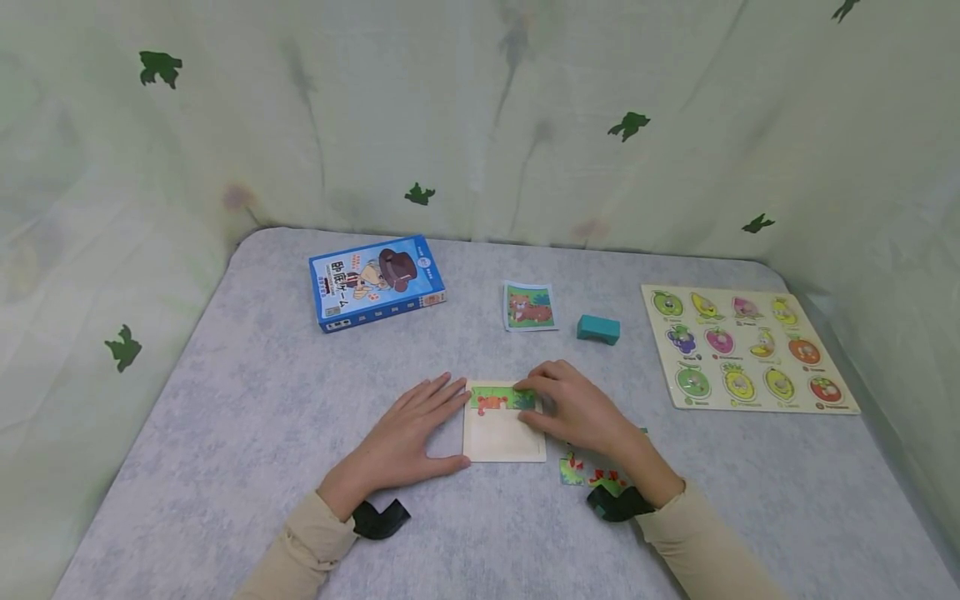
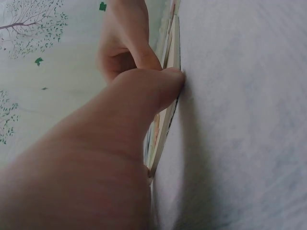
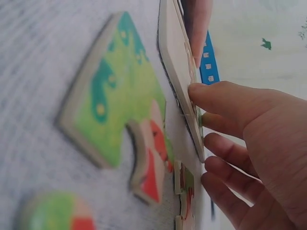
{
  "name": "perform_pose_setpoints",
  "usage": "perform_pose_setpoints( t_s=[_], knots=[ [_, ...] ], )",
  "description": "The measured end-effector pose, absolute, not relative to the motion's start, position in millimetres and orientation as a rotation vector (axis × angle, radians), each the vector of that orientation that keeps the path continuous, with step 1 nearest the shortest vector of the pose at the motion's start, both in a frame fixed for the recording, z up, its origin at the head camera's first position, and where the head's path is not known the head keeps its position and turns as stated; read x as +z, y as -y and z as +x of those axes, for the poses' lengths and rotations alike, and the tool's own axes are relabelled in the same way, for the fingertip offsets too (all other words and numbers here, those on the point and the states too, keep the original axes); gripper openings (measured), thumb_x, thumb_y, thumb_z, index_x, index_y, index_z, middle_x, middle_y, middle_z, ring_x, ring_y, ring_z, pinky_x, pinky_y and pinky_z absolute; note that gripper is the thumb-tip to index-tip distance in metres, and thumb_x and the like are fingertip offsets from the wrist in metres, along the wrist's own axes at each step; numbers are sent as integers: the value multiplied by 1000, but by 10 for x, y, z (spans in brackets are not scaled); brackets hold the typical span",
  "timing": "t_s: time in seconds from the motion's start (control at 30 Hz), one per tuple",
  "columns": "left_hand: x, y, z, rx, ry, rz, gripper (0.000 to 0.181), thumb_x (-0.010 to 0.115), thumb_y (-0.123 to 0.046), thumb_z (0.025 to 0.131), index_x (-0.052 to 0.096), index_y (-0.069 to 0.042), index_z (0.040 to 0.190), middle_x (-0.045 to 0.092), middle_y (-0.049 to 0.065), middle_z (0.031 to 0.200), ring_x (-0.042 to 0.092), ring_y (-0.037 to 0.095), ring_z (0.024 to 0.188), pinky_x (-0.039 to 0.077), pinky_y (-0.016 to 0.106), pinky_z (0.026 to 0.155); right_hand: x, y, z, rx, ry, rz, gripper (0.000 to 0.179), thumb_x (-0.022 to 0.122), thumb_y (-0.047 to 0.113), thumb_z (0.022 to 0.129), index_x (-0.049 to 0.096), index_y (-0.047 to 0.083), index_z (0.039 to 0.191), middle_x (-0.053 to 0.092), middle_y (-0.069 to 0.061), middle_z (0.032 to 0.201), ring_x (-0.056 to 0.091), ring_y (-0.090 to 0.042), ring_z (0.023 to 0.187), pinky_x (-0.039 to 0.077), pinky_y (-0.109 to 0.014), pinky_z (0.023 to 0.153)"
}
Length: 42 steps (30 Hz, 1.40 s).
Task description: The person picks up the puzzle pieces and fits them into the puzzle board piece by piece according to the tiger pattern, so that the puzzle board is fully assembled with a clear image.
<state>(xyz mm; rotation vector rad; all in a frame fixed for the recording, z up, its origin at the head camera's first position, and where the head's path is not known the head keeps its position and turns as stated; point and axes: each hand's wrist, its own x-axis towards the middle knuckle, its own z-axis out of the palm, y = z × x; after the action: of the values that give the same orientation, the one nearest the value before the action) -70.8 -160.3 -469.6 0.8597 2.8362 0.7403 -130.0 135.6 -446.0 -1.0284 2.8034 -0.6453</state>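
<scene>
A pale wooden puzzle tray (image 1: pixel 504 437) lies flat on the table, with green and red puzzle pieces (image 1: pixel 490 399) along its far side. My left hand (image 1: pixel 401 437) rests at the tray's left edge, fingers stretched out and thumb near the lower left corner. At the far right corner, the thumb and index finger of my right hand (image 1: pixel 581 412) pinch a green puzzle piece (image 1: pixel 524 401) lying in the tray. Its other fingers hang loosely in the right wrist view. Loose puzzle pieces (image 3: pixel 120 86) lie beside the tray, partly hidden under my right forearm in the head view.
Beyond the tray lie a picture card of a brown bear (image 1: pixel 529 307) and a small teal block (image 1: pixel 598 328). A blue game box (image 1: pixel 378 283) sits at the back left. To the right is a fruit puzzle board (image 1: pixel 750 354). A patterned curtain (image 1: pixel 465 117) hangs behind the table.
</scene>
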Motion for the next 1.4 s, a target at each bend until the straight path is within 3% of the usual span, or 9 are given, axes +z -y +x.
perform_pose_setpoints(
  t_s=[0.3, 0.93, 1.4],
  knots=[
    [-4688, 1601, -700, 744, -2834, 854, 91, 74, -58, 89, 39, -15, 161, 31, 1, 169, 20, 25, 159, 20, 50, 129, -4449, -1348, -1313, -633, -2781, -1010, 38, 82, 33, 90, 75, 18, 124, 66, -1, 118, 58, -18, 108, 57, -37, 90],
    [-4683, 1597, -711, 761, -2828, 852, 92, 76, -57, 88, 39, -14, 160, 31, 2, 169, 21, 26, 159, 21, 51, 129, -4338, -1578, -1243, -643, -2799, -1008, 43, 82, 33, 90, 73, 17, 129, 67, -2, 123, 60, -20, 115, 56, -41, 97],
    [-4674, 1591, -707, 746, -2830, 840, 92, 76, -57, 87, 39, -14, 160, 31, 2, 169, 21, 26, 159, 21, 50, 129, -4347, -1860, -1114, -656, -2817, -1007, 42, 83, 30, 88, 74, 16, 127, 69, 1, 119, 60, -18, 111, 57, -39, 88]
  ],
)
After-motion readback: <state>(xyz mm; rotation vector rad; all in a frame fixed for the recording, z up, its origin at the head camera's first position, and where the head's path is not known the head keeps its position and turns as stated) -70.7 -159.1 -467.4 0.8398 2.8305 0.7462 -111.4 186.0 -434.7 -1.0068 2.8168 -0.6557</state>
